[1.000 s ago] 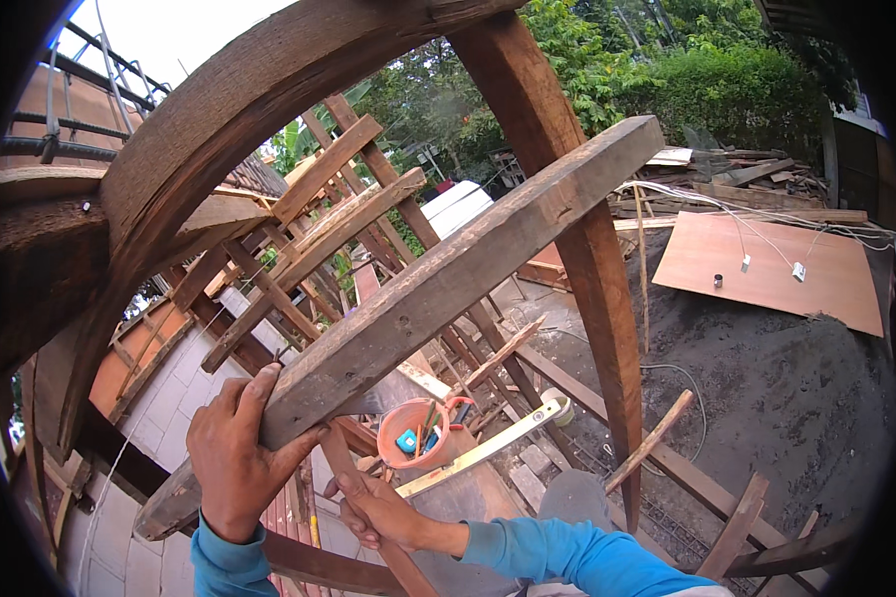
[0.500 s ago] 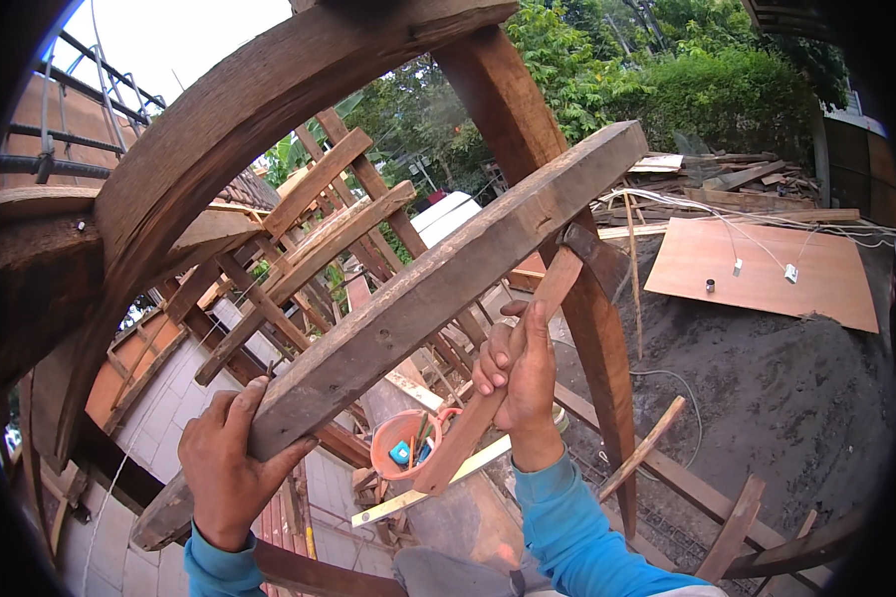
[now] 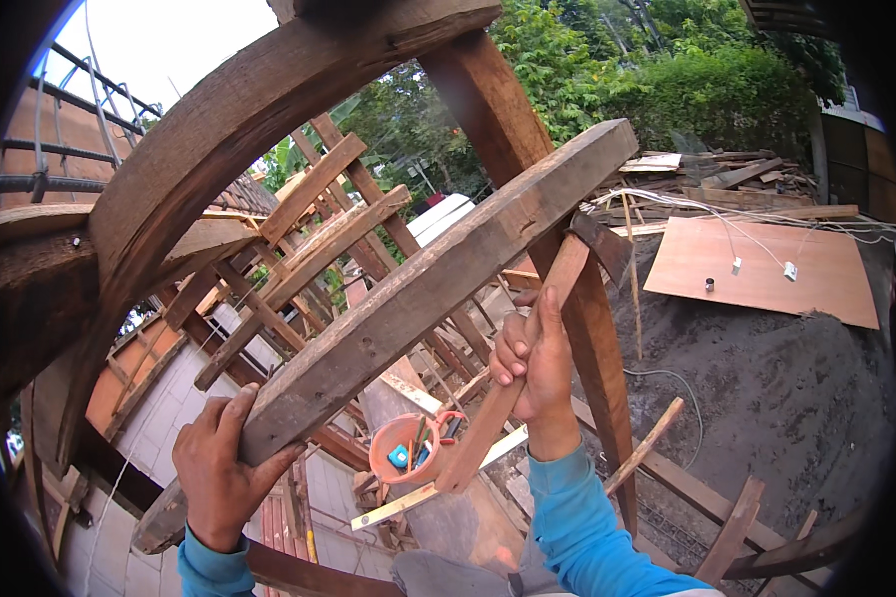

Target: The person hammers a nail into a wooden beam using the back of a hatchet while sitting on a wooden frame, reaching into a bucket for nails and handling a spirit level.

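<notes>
A squared, weathered wooden beam (image 3: 438, 269) slants from lower left to upper right across the view. My left hand (image 3: 221, 468) is closed around its lower part, thumb beneath and fingers over the near edge. In my right hand (image 3: 540, 370) is a hatchet (image 3: 498, 423), held by its flat wooden handle with the thumb along it. The dark metal head (image 3: 603, 247) is up, close under the beam's upper right part. Behind the beam stands a reddish-brown timber post (image 3: 592, 348), partly hidden by it.
A thick curved timber (image 3: 229, 109) arches overhead at left. Below hangs or stands an orange bucket (image 3: 393, 463) of tools, near a yellow spirit level (image 3: 398, 507). Timber framing (image 3: 319, 239) fills the middle distance. A plywood sheet (image 3: 757, 269) lies on dark sand (image 3: 767, 388) at right.
My right hand and the hatchet have shifted slightly right and down, and the handle is a little more upright. The beam and my left hand have moved slightly left in view.
</notes>
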A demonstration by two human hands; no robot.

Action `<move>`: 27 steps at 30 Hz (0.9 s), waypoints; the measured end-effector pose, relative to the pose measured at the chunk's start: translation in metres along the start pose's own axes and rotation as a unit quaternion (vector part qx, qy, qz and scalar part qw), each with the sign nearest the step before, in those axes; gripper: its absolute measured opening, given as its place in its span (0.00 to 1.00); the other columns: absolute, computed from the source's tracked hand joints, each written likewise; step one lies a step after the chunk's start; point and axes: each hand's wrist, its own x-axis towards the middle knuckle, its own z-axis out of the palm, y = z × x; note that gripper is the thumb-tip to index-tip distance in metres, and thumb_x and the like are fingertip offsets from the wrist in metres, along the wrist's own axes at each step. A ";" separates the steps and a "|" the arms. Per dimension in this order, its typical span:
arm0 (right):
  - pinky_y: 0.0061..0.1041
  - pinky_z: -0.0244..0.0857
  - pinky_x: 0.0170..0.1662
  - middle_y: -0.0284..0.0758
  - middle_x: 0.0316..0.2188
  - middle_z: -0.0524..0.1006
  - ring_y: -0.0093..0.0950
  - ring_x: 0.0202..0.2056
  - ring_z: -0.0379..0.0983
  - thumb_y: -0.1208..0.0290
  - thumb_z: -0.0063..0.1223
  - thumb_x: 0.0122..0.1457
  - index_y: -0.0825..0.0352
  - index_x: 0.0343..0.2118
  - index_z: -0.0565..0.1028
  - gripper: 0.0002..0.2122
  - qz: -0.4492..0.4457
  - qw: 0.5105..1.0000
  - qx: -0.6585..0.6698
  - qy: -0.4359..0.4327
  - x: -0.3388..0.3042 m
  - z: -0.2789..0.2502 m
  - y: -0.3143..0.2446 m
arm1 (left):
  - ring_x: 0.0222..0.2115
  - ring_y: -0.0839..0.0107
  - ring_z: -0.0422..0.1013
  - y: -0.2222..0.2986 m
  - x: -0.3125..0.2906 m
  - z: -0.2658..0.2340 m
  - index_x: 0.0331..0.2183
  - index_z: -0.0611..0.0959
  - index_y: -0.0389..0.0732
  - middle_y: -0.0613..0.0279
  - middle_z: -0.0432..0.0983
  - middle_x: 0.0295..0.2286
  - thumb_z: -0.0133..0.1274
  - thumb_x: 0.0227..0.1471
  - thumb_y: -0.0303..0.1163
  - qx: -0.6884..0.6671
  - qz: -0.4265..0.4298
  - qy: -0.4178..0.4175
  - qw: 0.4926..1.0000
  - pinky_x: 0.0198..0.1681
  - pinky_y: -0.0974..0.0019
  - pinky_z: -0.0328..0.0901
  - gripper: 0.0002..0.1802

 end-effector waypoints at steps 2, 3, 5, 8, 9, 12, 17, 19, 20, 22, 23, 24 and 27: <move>0.13 0.52 0.11 0.22 0.13 0.55 0.12 0.10 0.50 0.47 0.40 0.64 0.58 0.37 0.65 0.17 0.006 1.000 0.003 -0.013 -0.002 0.000 -0.005 | 0.26 0.58 0.69 0.000 0.000 0.000 0.45 0.78 0.43 0.56 0.74 0.31 0.68 0.28 0.51 0.000 -0.001 -0.002 1.000 0.31 0.58 0.62 0.40; 0.13 0.52 0.11 0.22 0.13 0.55 0.12 0.10 0.50 0.47 0.40 0.64 0.58 0.37 0.65 0.17 0.009 1.000 0.010 -0.004 -0.001 0.000 -0.005 | 0.26 0.58 0.70 0.001 0.001 0.000 0.45 0.78 0.43 0.56 0.74 0.31 0.68 0.28 0.51 0.000 -0.001 -0.004 1.000 0.31 0.58 0.62 0.40; 0.13 0.52 0.11 0.22 0.12 0.54 0.12 0.10 0.50 0.47 0.39 0.64 0.58 0.37 0.65 0.17 0.013 1.000 0.024 0.010 0.001 0.003 -0.005 | 0.27 0.54 0.70 0.004 0.002 -0.004 0.44 0.78 0.41 0.53 0.74 0.31 0.68 0.28 0.49 -0.006 -0.011 -0.014 1.000 0.32 0.57 0.63 0.39; 0.13 0.51 0.10 0.22 0.12 0.54 0.11 0.09 0.50 0.47 0.40 0.64 0.58 0.37 0.65 0.17 0.013 1.000 -0.002 -0.006 -0.001 -0.002 -0.009 | 0.27 0.52 0.71 0.004 0.003 -0.004 0.43 0.78 0.40 0.51 0.74 0.30 0.69 0.28 0.48 -0.012 -0.012 -0.012 1.000 0.32 0.56 0.63 0.39; 0.13 0.51 0.10 0.22 0.12 0.54 0.11 0.09 0.50 0.47 0.40 0.64 0.58 0.37 0.65 0.17 0.013 1.000 0.004 -0.004 0.000 -0.001 -0.009 | 0.27 0.52 0.71 0.003 0.002 -0.003 0.43 0.78 0.40 0.51 0.73 0.30 0.69 0.28 0.48 -0.014 -0.011 -0.009 1.000 0.32 0.56 0.63 0.38; 0.14 0.52 0.11 0.22 0.13 0.55 0.12 0.10 0.50 0.47 0.39 0.64 0.59 0.37 0.65 0.18 0.016 1.000 0.006 -0.012 0.001 -0.001 -0.008 | 0.26 0.57 0.70 0.001 0.001 -0.004 0.45 0.78 0.42 0.56 0.75 0.31 0.68 0.28 0.50 -0.004 -0.006 -0.008 1.000 0.31 0.58 0.62 0.40; 0.15 0.52 0.12 0.23 0.13 0.55 0.13 0.11 0.52 0.46 0.39 0.64 0.61 0.37 0.64 0.19 0.013 1.000 0.015 -0.001 0.002 -0.005 -0.011 | 0.26 0.57 0.70 0.002 0.002 -0.003 0.45 0.78 0.42 0.55 0.75 0.31 0.69 0.28 0.49 -0.014 -0.005 -0.011 1.000 0.31 0.58 0.62 0.40; 0.15 0.52 0.12 0.23 0.13 0.55 0.13 0.11 0.52 0.46 0.39 0.64 0.61 0.37 0.64 0.19 0.019 0.999 -0.006 -0.028 0.001 -0.008 -0.015 | 0.26 0.57 0.69 0.003 0.003 -0.004 0.45 0.78 0.42 0.55 0.75 0.31 0.69 0.28 0.49 -0.016 -0.006 -0.011 1.000 0.31 0.58 0.62 0.40; 0.15 0.52 0.12 0.23 0.13 0.55 0.13 0.11 0.52 0.46 0.39 0.64 0.61 0.37 0.64 0.19 0.022 0.999 -0.017 -0.039 0.000 -0.010 -0.015 | 0.26 0.57 0.69 0.002 0.003 -0.004 0.45 0.78 0.42 0.55 0.75 0.31 0.69 0.28 0.49 -0.016 -0.004 -0.011 1.000 0.31 0.58 0.62 0.40; 0.15 0.52 0.12 0.23 0.13 0.55 0.13 0.11 0.52 0.46 0.39 0.64 0.60 0.37 0.65 0.19 0.022 0.999 -0.005 -0.025 0.000 -0.007 -0.013 | 0.26 0.57 0.69 0.002 0.003 -0.004 0.45 0.78 0.41 0.55 0.74 0.31 0.69 0.28 0.49 -0.013 -0.001 -0.012 1.000 0.31 0.58 0.61 0.40; 0.15 0.52 0.12 0.23 0.13 0.55 0.13 0.11 0.51 0.46 0.39 0.64 0.60 0.37 0.65 0.19 0.022 1.000 0.001 -0.019 0.001 -0.005 -0.011 | 0.26 0.57 0.69 0.002 0.002 -0.004 0.46 0.78 0.41 0.55 0.74 0.31 0.69 0.28 0.49 -0.009 -0.002 -0.013 1.000 0.31 0.58 0.61 0.40; 0.15 0.52 0.12 0.23 0.13 0.55 0.13 0.11 0.51 0.46 0.39 0.64 0.60 0.37 0.65 0.19 0.026 0.999 -0.002 -0.024 0.001 -0.007 -0.011 | 0.26 0.57 0.69 0.001 0.002 -0.004 0.46 0.78 0.41 0.55 0.74 0.30 0.69 0.28 0.49 -0.005 -0.003 -0.013 1.000 0.31 0.58 0.61 0.41; 0.14 0.52 0.12 0.23 0.13 0.55 0.13 0.10 0.51 0.46 0.39 0.64 0.60 0.37 0.65 0.19 0.028 0.999 -0.002 -0.024 -0.001 -0.009 -0.012 | 0.26 0.57 0.69 0.001 0.001 -0.004 0.46 0.77 0.41 0.55 0.74 0.30 0.69 0.28 0.50 0.000 -0.003 -0.016 1.000 0.31 0.58 0.61 0.41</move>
